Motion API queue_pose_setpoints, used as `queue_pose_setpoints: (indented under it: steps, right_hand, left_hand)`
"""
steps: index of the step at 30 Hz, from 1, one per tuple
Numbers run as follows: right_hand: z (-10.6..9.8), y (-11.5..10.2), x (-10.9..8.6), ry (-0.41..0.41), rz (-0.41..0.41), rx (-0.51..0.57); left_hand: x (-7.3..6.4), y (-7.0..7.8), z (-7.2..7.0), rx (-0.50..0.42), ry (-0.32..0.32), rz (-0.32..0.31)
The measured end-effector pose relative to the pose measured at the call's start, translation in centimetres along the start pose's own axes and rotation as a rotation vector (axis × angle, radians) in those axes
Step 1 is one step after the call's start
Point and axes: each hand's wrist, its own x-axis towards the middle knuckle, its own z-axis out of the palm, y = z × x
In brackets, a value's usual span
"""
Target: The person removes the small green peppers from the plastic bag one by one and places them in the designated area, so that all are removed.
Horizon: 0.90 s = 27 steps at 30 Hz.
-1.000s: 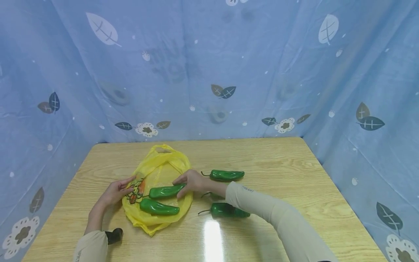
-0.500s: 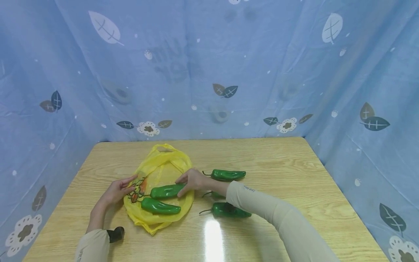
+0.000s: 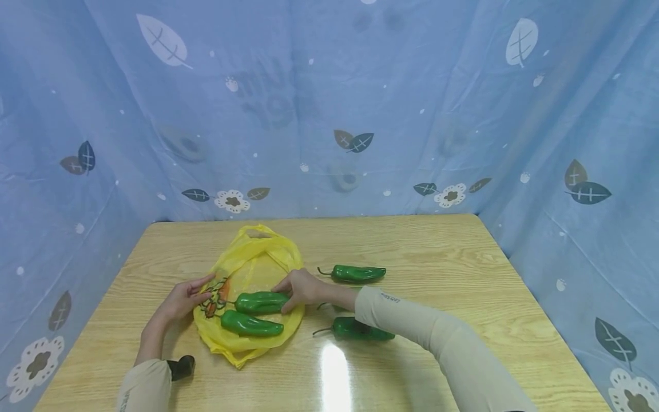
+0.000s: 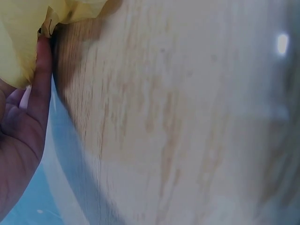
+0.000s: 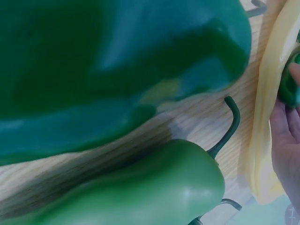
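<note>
A yellow plastic bag with a printed picture lies on the table, its mouth spread wide. My left hand holds its left edge, fingers and thumb on either side of the film; the left wrist view shows the hand at the bag. With thumb and fingers my right hand pinches the tip end of a green pepper over the bag. Just nearer to me, a second green pepper lies in the bag. In the right wrist view, the held pepper is partly cut off.
Right of the bag lie more green peppers: a far one, a middle one mostly hidden behind my right forearm, and a near one. A black object shows beside my left sleeve. Patterned blue curtains enclose the wooden table.
My right hand and its pepper have shifted slightly toward the near pepper in the bag. The left hand keeps its place at the bag's edge.
</note>
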Motion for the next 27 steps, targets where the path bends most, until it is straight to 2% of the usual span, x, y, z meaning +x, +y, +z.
queue_pose_setpoints:
  steps: [4,8,14,19,27]
  right_hand:
    - [-0.2,0.1,0.1,-0.002,-0.030,-0.042]
    - [-0.2,0.1,0.2,0.007,-0.027,-0.047]
    - [-0.1,0.1,0.3,0.078,0.008,0.023]
    - [-0.3,0.3,0.1,0.122,-0.021,0.045]
    - [-2.3,0.6,-1.0,0.153,-0.033,0.139]
  left_hand:
    - [0.0,-0.1,0.1,0.000,-0.001,0.009]
    - [-0.1,-0.1,0.1,0.001,-0.001,0.008]
    - [-0.1,0.0,0.1,0.006,0.004,-0.003]
    - [0.0,0.1,0.0,0.017,0.006,0.004]
    - [0.0,0.0,0.0,0.059,0.010,0.019]
